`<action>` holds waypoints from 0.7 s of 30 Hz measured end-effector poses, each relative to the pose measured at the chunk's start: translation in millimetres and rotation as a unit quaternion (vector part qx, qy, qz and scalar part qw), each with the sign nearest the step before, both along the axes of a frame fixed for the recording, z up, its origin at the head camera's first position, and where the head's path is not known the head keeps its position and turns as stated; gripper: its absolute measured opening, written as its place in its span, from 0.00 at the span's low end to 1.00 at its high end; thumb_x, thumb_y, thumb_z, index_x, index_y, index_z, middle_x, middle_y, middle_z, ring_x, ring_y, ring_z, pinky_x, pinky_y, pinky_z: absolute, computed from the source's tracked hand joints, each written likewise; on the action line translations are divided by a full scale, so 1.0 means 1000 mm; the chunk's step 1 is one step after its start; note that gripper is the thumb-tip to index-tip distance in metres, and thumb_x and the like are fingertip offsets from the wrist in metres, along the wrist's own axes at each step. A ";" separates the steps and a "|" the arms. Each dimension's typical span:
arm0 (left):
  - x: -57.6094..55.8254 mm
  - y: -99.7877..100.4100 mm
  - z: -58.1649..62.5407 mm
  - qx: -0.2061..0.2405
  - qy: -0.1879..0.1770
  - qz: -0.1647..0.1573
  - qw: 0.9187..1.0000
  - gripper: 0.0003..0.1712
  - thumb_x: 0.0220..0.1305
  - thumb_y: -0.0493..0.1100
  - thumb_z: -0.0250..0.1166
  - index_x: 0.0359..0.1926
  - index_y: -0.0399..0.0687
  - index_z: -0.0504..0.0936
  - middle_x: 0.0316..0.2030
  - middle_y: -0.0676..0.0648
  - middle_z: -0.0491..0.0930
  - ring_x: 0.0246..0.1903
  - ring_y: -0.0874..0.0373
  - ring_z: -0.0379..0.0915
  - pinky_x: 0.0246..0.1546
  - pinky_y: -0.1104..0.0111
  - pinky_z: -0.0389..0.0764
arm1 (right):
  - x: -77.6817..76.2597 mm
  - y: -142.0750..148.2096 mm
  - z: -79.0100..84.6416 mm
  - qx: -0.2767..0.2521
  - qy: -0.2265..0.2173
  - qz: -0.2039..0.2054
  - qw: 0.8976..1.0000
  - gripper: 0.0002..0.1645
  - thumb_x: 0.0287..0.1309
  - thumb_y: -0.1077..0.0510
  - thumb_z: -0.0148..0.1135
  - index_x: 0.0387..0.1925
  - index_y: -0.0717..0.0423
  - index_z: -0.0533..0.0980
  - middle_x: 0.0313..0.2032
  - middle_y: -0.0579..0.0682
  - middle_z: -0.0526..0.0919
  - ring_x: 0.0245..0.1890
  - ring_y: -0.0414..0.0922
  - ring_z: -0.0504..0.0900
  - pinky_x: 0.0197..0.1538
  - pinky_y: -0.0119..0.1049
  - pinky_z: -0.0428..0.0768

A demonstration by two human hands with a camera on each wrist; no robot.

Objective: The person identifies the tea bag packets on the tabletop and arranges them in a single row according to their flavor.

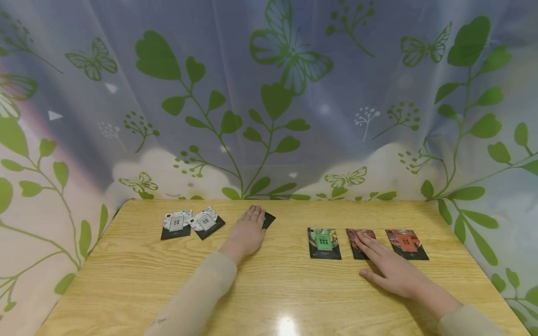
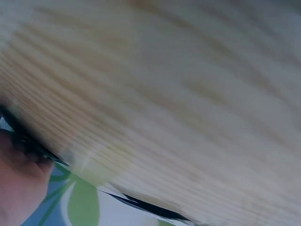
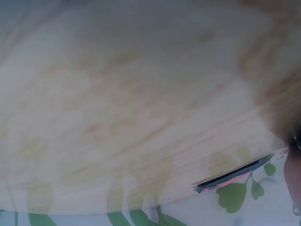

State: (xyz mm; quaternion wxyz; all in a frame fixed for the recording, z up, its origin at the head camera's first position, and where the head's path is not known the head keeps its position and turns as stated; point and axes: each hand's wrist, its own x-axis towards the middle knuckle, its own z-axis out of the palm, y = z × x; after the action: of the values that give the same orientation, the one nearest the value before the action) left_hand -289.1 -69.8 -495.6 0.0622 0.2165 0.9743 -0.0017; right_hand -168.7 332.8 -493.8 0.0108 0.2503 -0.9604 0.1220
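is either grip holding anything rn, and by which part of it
Nothing looks held: the left grip rests on one packet, the right grip on the middle packet of three.

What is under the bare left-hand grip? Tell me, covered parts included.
Under the bare left-hand grip lies a flat black packet. Its right corner shows past the grip, with a dark sliver at the far edge. Most of its face is covered, so any label there cannot be seen.

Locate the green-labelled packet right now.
In the head view, the green-labelled packet lies on the table right of centre, leftmost in a row of three, beside the middle packet under the right hand.
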 end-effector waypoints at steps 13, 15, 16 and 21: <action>0.006 -0.020 -0.002 -0.008 0.013 -0.155 0.988 0.35 0.86 0.52 0.45 0.85 0.42 0.54 0.85 0.43 0.50 0.85 0.48 0.45 0.87 0.58 0.54 | 0.000 0.001 0.000 0.002 0.005 0.000 1.000 0.45 0.75 0.39 0.61 0.82 0.56 0.61 0.81 0.61 0.62 0.77 0.65 0.66 0.70 0.65 0.77; 0.009 -0.020 0.000 -0.008 0.011 -0.173 0.985 0.35 0.86 0.52 0.45 0.85 0.42 0.54 0.85 0.43 0.49 0.85 0.48 0.45 0.87 0.57 0.54 | 0.000 0.001 -0.001 0.004 0.005 0.002 1.000 0.45 0.75 0.39 0.61 0.82 0.56 0.61 0.81 0.61 0.62 0.77 0.65 0.66 0.70 0.65 0.78; 0.010 -0.020 0.001 -0.010 0.012 -0.181 0.983 0.35 0.86 0.52 0.45 0.85 0.43 0.53 0.85 0.43 0.49 0.85 0.49 0.45 0.87 0.57 0.55 | 0.000 0.002 -0.001 0.004 0.006 0.003 1.000 0.45 0.75 0.39 0.61 0.82 0.57 0.61 0.81 0.61 0.62 0.77 0.66 0.66 0.70 0.65 0.78; 0.018 -0.015 0.003 -0.021 0.014 -0.210 0.977 0.35 0.85 0.49 0.44 0.85 0.45 0.52 0.86 0.45 0.49 0.86 0.52 0.44 0.87 0.59 0.54 | -0.001 0.002 -0.006 0.001 0.006 0.002 1.000 0.46 0.76 0.39 0.60 0.83 0.56 0.59 0.82 0.60 0.60 0.77 0.66 0.65 0.70 0.65 0.77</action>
State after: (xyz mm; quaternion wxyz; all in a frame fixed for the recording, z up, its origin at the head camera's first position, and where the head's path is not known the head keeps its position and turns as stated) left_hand -271.6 -84.8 -492.4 0.0516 0.4151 0.9075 -0.0381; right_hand -170.1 335.3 -499.3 0.0154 0.2531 -0.9599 0.1192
